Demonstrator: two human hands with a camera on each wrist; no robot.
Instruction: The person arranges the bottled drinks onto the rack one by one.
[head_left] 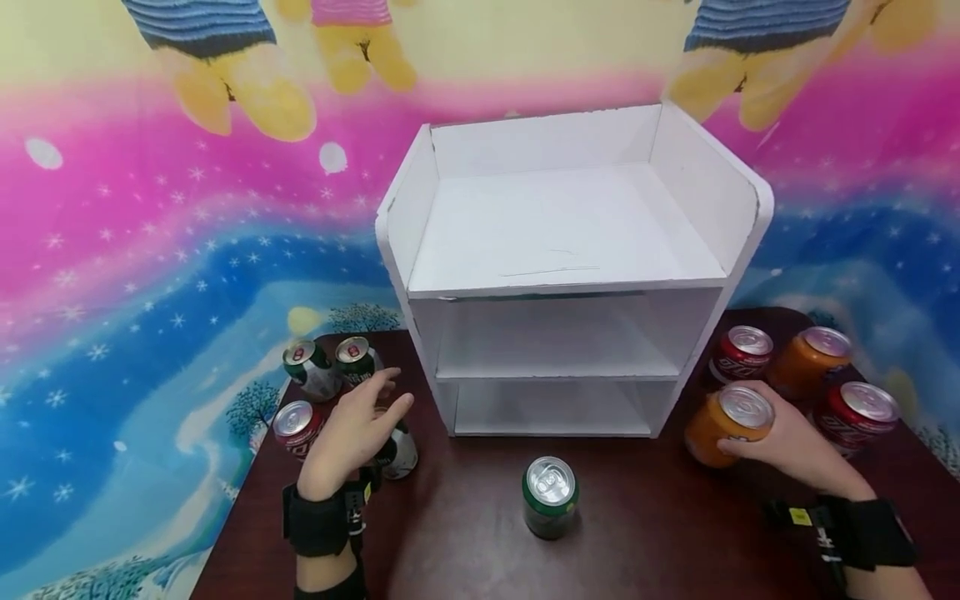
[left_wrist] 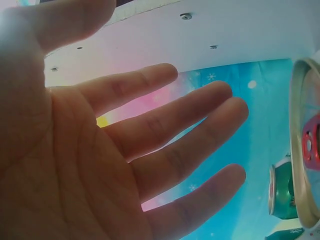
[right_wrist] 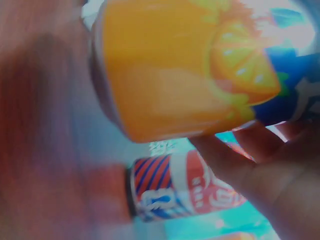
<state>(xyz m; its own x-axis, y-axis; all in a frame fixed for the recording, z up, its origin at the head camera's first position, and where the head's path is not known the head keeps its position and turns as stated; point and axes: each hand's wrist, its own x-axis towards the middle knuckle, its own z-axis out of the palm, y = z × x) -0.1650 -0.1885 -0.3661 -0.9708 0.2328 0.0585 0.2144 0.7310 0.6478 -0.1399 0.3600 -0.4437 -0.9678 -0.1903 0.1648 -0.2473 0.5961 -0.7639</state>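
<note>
Seen from the lone green can [head_left: 551, 504] on the dark wood tabletop [head_left: 465, 525], the white shelf unit [head_left: 555, 225] stood at 12 o'clock and your right hand [head_left: 795, 437] was at about 2 o'clock, gripping an orange soda can [head_left: 703, 429]. Your thumb lay along its near side and your fingers went round behind it; the right wrist view showed an orange slice [right_wrist: 245, 62] printed on its side. You had that can to the right of the shelf unit's foot, but whether its base touched the table could not be told.

Around the can in your grip, a red soda can [head_left: 738, 358] stood at 12 o'clock, a second orange can [head_left: 806, 362] at 2 o'clock, and another red can [head_left: 862, 412] at 3 o'clock, just beyond your hand.

Your left hand [head_left: 352, 433] was at about 10 o'clock from the lone green can, holding nothing, with its fingers spread and nearly straight. About it stood a green-and-white can [head_left: 313, 375] at 11 o'clock, a similar can [head_left: 356, 362] at 12, a red-sided can [head_left: 296, 429] at 9, and a half-hidden can [head_left: 402, 457] at 4. You could not be said for certain to be touching any of these.

Behind the shelf unit hung a pink-and-blue backdrop [head_left: 150, 292] with white snowflakes.
</note>
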